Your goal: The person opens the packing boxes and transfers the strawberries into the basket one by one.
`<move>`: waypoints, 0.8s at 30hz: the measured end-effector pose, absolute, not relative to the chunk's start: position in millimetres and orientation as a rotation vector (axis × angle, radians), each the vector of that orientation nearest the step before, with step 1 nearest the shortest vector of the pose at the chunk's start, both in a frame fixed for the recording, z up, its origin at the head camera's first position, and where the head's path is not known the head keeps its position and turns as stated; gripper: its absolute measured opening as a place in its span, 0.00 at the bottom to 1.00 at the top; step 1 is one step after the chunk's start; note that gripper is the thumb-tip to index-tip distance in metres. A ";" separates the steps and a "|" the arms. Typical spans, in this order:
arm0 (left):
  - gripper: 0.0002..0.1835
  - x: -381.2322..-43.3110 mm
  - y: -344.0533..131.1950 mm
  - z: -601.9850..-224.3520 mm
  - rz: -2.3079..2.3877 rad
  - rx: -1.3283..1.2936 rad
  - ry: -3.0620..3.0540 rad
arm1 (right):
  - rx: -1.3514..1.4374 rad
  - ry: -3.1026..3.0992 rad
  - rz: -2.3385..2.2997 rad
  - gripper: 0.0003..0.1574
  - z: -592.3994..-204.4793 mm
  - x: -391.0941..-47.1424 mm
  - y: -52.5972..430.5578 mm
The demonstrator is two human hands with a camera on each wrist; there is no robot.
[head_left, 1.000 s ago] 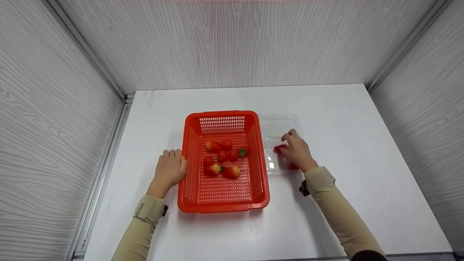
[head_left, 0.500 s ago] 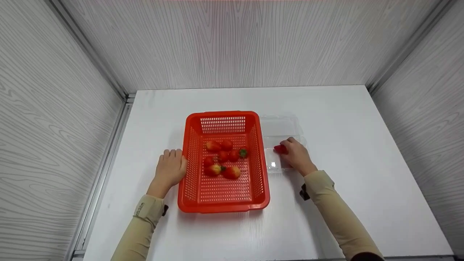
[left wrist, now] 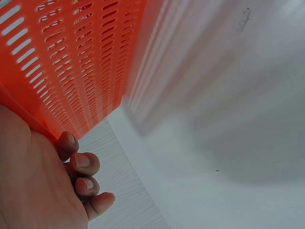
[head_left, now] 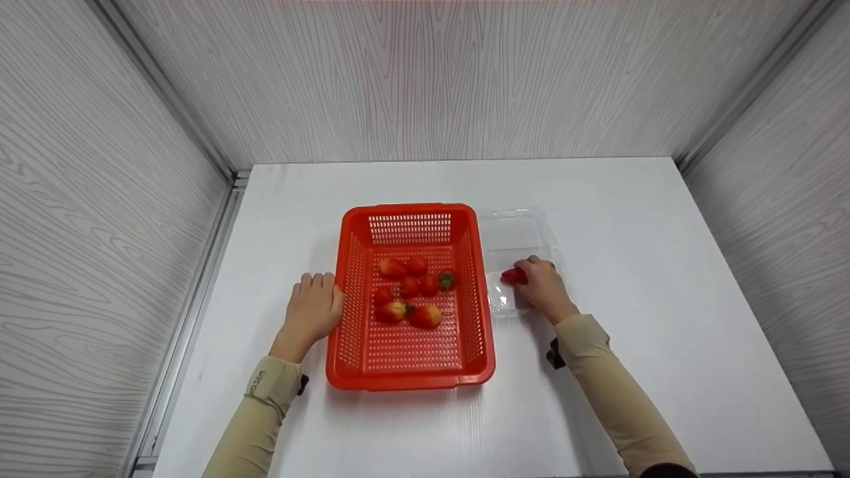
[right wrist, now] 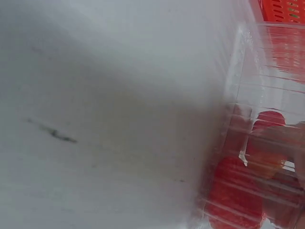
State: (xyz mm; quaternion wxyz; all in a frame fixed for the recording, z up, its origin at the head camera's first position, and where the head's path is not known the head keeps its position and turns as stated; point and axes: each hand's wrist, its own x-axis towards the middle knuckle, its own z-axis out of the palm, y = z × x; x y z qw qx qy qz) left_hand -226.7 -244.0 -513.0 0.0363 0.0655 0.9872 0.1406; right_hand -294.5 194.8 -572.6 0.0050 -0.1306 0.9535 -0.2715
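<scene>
A red plastic basket point(head_left: 408, 380) with slotted walls holds several red and yellowish strawberries point(head_left: 425, 317). My left hand point(head_left: 312, 307) grips its left rim; the left wrist view shows the curled fingers point(left wrist: 86, 163) at the rim. To the basket's right lies an open clear plastic clamshell box point(head_left: 501, 302). Over its near half, my right hand point(head_left: 544, 285) pinches a red strawberry point(head_left: 511, 275). Through the clear wall in the right wrist view, that strawberry point(right wrist: 267, 143) shows against the fingers, and another strawberry point(right wrist: 233, 195) lies in the box beside it.
The clamshell's lid half point(head_left: 511, 229) is folded back flat, away from me. Everything stands on a white tabletop point(head_left: 637, 318), enclosed by a pale wood-grain back wall point(head_left: 425, 79) and side walls point(head_left: 86, 232).
My right fingers have closed around the strawberry in the box and the hand has lowered slightly. My left hand and the basket stay as they were.
</scene>
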 end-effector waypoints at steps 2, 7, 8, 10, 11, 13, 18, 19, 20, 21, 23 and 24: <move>0.13 -226.8 -244.0 -512.6 0.434 0.201 3.033 | -0.380 2.991 -0.854 0.16 -572.0 -293.7 193.6; 0.13 -227.0 -244.1 -512.0 0.437 0.193 3.034 | -0.298 2.997 -0.858 0.17 -571.9 -292.0 189.8; 0.13 -227.0 -244.0 -512.2 0.440 0.191 3.031 | -0.283 2.996 -0.860 0.17 -571.9 -291.8 189.3; 0.13 -226.7 -244.0 -512.5 0.443 0.187 3.024 | -0.261 2.987 -0.869 0.17 -571.9 -291.9 188.5; 0.13 -226.5 -243.8 -512.6 0.443 0.186 3.022 | -0.257 2.987 -0.870 0.17 -571.8 -291.9 188.4; 0.14 -226.0 -243.4 -512.5 0.438 0.186 3.016 | -0.253 2.985 -0.871 0.17 -571.5 -292.1 188.5; 0.14 -225.0 -243.3 -511.8 0.426 0.187 3.022 | -0.289 2.977 -0.870 0.17 -569.6 -293.1 188.6; 0.14 -225.0 -243.3 -511.7 0.428 0.188 3.025 | -0.288 2.972 -0.877 0.17 -568.7 -293.3 188.3; 0.14 -224.9 -243.3 -511.5 0.431 0.187 3.028 | -0.287 2.967 -0.884 0.17 -567.7 -293.6 187.8; 0.14 -224.9 -243.3 -511.5 0.436 0.187 3.031 | -0.285 2.965 -0.894 0.17 -566.2 -293.8 187.4; 0.14 -224.9 -243.3 -511.4 0.437 0.183 3.031 | -0.268 2.956 -0.918 0.19 -562.6 -294.2 185.9; 0.14 -224.8 -243.1 -511.4 0.436 0.182 3.028 | -0.256 2.950 -0.933 0.19 -560.5 -294.4 185.2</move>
